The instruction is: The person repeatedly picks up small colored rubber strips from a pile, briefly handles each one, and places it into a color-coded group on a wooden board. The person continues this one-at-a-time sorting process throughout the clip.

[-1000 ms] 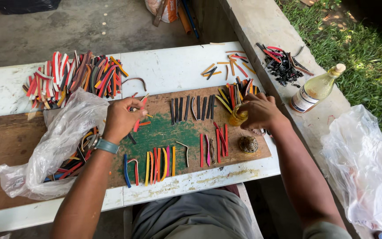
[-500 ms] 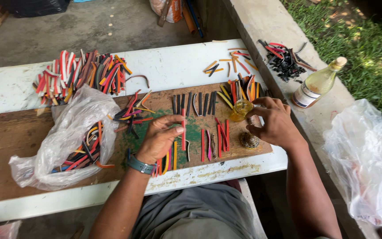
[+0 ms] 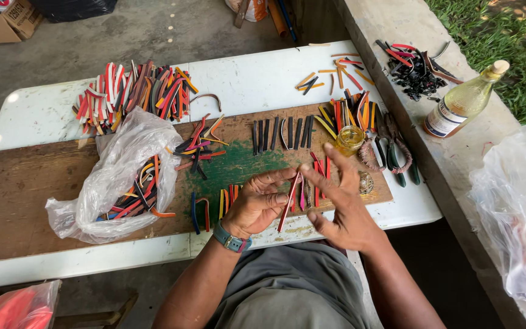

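Above the near edge of the wooden board [image 3: 44, 201], a thin red strip [image 3: 288, 204] is held between the two hands. The left hand [image 3: 260, 204] is curled, its fingertips closed on the strip, a watch showing at the wrist. The right hand [image 3: 342, 207] is spread, fingers mostly extended, only the thumb and a fingertip appearing to meet the strip's upper end; how firmly it is pinched cannot be told. On the board, beyond the hands, a row of dark strips [image 3: 281, 133] is laid side by side, and a small glass jar [image 3: 349, 139] stands at the board's right end, with pliers [image 3: 397, 155] just beside it. On the board's left part a clear plastic bag [image 3: 117, 176] of mixed coloured strips lies. Behind the board, on the white counter [image 3: 245, 79], a heap of coloured strips [image 3: 132, 94] is piled.

The strip would best be kept taut and straight between both hands, gripped near its ends, so that it is not twisted. It is judged that a light pinch suffices, since the material looks soft and flexible.
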